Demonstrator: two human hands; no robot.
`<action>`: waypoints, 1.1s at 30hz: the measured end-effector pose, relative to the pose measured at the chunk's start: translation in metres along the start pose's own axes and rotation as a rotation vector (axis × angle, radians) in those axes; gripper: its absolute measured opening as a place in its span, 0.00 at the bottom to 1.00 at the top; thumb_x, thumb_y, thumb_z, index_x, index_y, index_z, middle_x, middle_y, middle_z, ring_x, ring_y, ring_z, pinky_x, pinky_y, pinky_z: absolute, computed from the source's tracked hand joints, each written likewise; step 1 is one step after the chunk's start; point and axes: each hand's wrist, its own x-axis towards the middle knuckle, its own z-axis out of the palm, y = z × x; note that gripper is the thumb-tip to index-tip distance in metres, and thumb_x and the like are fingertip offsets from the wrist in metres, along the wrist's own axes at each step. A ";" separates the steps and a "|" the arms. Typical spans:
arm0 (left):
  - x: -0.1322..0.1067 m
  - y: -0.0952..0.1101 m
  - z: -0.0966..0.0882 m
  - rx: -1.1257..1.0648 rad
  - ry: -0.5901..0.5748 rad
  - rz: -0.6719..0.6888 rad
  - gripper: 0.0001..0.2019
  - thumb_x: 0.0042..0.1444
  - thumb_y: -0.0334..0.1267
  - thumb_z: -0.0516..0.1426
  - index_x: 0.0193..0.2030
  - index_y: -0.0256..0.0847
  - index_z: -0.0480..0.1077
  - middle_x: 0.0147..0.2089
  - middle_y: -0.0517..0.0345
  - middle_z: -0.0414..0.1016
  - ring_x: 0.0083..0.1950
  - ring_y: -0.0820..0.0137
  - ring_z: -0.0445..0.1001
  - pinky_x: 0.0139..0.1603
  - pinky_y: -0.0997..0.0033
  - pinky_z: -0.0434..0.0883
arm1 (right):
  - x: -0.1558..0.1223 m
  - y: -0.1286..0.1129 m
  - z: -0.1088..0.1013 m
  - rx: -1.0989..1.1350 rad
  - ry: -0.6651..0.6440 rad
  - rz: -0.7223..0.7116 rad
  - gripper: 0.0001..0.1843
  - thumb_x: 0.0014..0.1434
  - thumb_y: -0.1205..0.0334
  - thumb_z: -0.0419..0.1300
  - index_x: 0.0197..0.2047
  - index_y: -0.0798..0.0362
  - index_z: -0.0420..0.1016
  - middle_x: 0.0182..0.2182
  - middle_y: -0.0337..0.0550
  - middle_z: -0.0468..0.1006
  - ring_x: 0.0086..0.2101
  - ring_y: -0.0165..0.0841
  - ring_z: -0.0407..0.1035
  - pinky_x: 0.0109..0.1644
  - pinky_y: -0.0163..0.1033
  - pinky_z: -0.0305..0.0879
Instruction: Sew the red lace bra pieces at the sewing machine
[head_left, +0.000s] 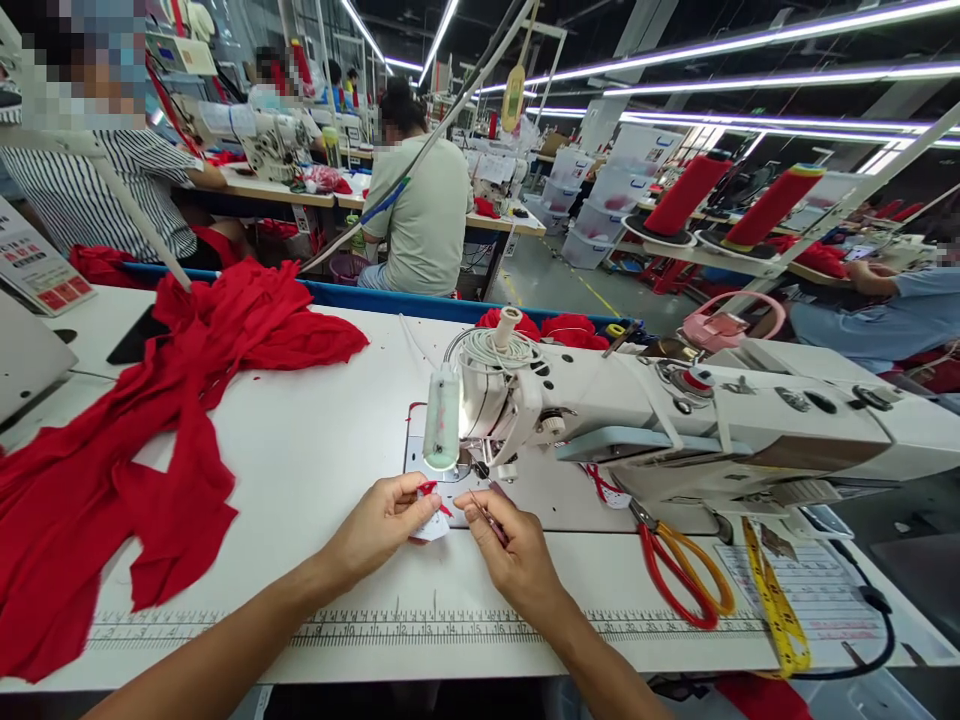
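My left hand (379,525) pinches a small white piece (431,527) with a bit of red fabric (427,488) on it, just in front of the sewing machine's needle area. Close beside it, my right hand (517,550) is closed around a slim pointed tool (491,523), its tip directed toward the machine; fingers hide part of it, and I cannot tell its exact kind. Both hands are at the near side of the sewing machine (600,400), under its lit head. The white piece and the tool appear apart.
Red fabric (187,400) is heaped on the left of the white table (322,430). Orange-handled scissors (682,570), a yellow tape measure (776,600) and a written sheet (832,590) lie right. Red thread cones (686,195) stand behind. Other people sit at machines beyond.
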 end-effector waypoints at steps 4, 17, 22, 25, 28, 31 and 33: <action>0.002 -0.006 0.003 -0.002 -0.022 0.045 0.19 0.56 0.54 0.62 0.33 0.39 0.69 0.31 0.60 0.69 0.34 0.70 0.69 0.36 0.71 0.71 | 0.004 -0.003 0.005 0.046 -0.026 0.098 0.09 0.62 0.57 0.59 0.32 0.49 0.72 0.15 0.27 0.58 0.16 0.26 0.54 0.20 0.33 0.52; 0.000 0.002 0.001 0.042 0.044 -0.097 0.20 0.53 0.56 0.64 0.33 0.39 0.70 0.33 0.59 0.72 0.38 0.68 0.72 0.39 0.69 0.73 | -0.002 0.023 -0.031 -0.741 0.140 -0.043 0.14 0.70 0.51 0.53 0.44 0.51 0.73 0.24 0.38 0.78 0.20 0.31 0.69 0.23 0.35 0.55; -0.001 0.002 0.001 0.053 0.051 -0.094 0.21 0.52 0.57 0.64 0.31 0.39 0.68 0.31 0.60 0.71 0.36 0.69 0.71 0.39 0.69 0.72 | 0.003 0.052 -0.056 -1.127 0.228 -0.097 0.14 0.71 0.57 0.53 0.43 0.55 0.77 0.31 0.52 0.80 0.31 0.40 0.73 0.29 0.39 0.61; -0.003 0.006 0.000 0.078 0.069 -0.093 0.23 0.50 0.60 0.64 0.29 0.40 0.68 0.31 0.60 0.70 0.35 0.68 0.71 0.40 0.68 0.74 | -0.008 0.045 -0.060 -1.116 0.245 -0.109 0.12 0.69 0.62 0.55 0.51 0.55 0.76 0.42 0.56 0.80 0.42 0.46 0.73 0.41 0.47 0.66; -0.002 0.006 0.000 0.092 0.113 -0.094 0.24 0.47 0.62 0.65 0.31 0.40 0.72 0.33 0.57 0.73 0.38 0.65 0.72 0.43 0.66 0.74 | -0.032 0.040 -0.072 -0.997 0.271 -0.087 0.13 0.70 0.61 0.54 0.53 0.52 0.76 0.41 0.49 0.81 0.41 0.42 0.73 0.45 0.46 0.66; 0.003 -0.001 0.003 0.088 0.232 -0.107 0.27 0.42 0.66 0.65 0.31 0.41 0.72 0.33 0.58 0.73 0.39 0.63 0.72 0.43 0.67 0.74 | -0.061 0.053 -0.113 -0.880 0.465 0.095 0.14 0.70 0.56 0.53 0.46 0.49 0.79 0.38 0.46 0.81 0.39 0.38 0.74 0.47 0.43 0.67; 0.007 -0.006 0.005 0.148 0.302 -0.144 0.30 0.39 0.70 0.63 0.28 0.42 0.71 0.32 0.62 0.72 0.37 0.66 0.70 0.41 0.71 0.72 | -0.077 0.071 -0.157 -0.911 0.634 0.251 0.17 0.70 0.54 0.50 0.45 0.52 0.79 0.39 0.50 0.81 0.40 0.39 0.73 0.48 0.45 0.68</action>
